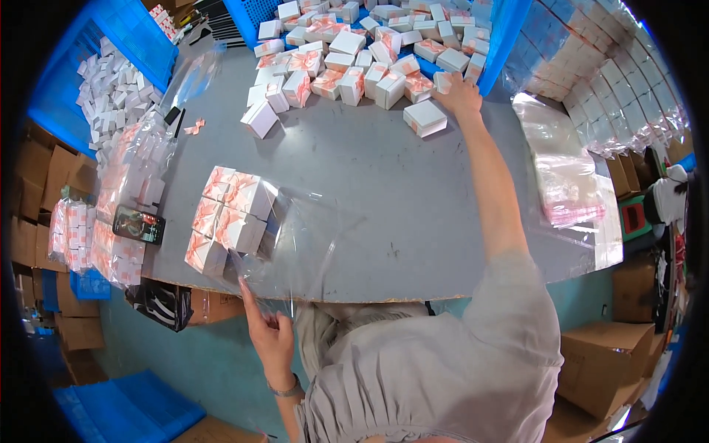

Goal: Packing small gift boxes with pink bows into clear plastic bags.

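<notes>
Small boxes with white sides and pink-patterned faces stand packed together in a block on the table, left of centre. A clear plastic bag lies loosely against their right side and trails toward the table's front edge. My left hand is at that edge, index finger stretched toward the bag and boxes, the other fingers partly curled; its grip is empty as far as I see. My right hand reaches to the far side, its fingers closed around a small white box beside the pile. Another box lies just nearer.
A blue crate spills loose boxes onto the grey table. At left are another blue crate, wrapped box packs and a phone. Flat plastic bags lie at right, near stacked wrapped packs.
</notes>
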`<move>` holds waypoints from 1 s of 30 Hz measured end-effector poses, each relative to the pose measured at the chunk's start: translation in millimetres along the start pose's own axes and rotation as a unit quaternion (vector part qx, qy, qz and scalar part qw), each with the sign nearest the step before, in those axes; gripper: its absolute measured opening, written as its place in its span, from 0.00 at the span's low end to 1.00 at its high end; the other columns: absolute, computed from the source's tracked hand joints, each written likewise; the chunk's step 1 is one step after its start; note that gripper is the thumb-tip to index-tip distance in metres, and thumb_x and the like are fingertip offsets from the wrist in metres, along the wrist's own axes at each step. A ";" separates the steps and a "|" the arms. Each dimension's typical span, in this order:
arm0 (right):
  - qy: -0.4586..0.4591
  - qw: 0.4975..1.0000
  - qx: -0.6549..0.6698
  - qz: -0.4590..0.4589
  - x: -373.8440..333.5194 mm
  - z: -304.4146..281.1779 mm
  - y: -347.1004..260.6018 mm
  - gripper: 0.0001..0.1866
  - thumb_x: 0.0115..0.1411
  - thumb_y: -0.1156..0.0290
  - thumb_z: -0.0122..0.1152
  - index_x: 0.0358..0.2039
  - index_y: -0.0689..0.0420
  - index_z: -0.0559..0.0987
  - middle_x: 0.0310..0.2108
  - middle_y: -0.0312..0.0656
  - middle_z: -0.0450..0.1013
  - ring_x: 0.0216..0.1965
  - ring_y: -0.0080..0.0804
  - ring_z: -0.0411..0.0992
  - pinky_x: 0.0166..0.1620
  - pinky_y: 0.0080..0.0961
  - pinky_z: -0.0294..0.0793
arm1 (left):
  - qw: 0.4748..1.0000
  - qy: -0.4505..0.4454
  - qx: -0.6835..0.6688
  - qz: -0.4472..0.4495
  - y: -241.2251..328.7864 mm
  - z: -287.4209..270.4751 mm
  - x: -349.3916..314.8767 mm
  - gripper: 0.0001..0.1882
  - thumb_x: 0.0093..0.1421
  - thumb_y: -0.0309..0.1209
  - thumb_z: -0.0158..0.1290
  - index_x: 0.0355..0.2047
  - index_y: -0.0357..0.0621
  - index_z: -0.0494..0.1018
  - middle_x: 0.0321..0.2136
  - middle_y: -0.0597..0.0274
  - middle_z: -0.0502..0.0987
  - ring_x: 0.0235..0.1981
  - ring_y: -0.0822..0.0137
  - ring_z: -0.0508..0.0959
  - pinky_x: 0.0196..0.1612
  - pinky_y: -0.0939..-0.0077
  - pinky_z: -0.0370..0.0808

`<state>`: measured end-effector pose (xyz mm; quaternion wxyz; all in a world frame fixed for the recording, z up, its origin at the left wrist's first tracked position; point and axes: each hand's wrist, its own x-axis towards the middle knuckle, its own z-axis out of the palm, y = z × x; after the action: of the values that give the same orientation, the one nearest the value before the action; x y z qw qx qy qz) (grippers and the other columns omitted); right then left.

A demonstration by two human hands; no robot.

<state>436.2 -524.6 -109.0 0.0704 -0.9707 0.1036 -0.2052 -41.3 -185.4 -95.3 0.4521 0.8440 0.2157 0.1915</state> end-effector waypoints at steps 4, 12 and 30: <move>-0.113 0.989 0.089 0.044 13.7 3.8 20.7 0.37 0.47 0.53 0.68 0.58 0.47 0.68 0.57 0.48 0.69 0.58 0.55 0.66 0.59 0.42 0.69 | 1.000 0.006 -0.017 0.011 4.8 -0.5 6.2 0.46 0.48 0.13 0.45 0.70 0.41 0.50 0.69 0.55 0.59 0.23 0.77 0.62 0.27 0.84 0.67; -0.079 0.976 0.131 -0.154 -58.2 -1.2 79.2 0.27 0.47 0.61 0.68 0.49 0.48 0.74 0.59 0.49 0.65 0.61 0.54 0.63 0.60 0.41 0.67 | 1.000 0.000 0.010 0.024 -7.8 -2.7 5.2 0.46 0.48 0.13 0.44 0.70 0.42 0.50 0.69 0.55 0.58 0.21 0.76 0.62 0.27 0.82 0.67; -0.082 0.965 0.178 -0.176 -93.5 -19.4 -10.1 0.36 0.46 0.56 0.69 0.59 0.39 0.72 0.56 0.53 0.69 0.58 0.52 0.68 0.58 0.43 0.70 | 0.998 -0.006 0.042 0.037 15.4 -16.0 6.5 0.45 0.50 0.15 0.46 0.70 0.42 0.49 0.69 0.51 0.56 0.23 0.67 0.71 0.28 0.76 0.72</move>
<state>346.3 -495.1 -125.5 0.2135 -0.9588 -0.1130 -0.1495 -41.2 -178.6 -73.1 0.4102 0.8708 0.1892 0.1939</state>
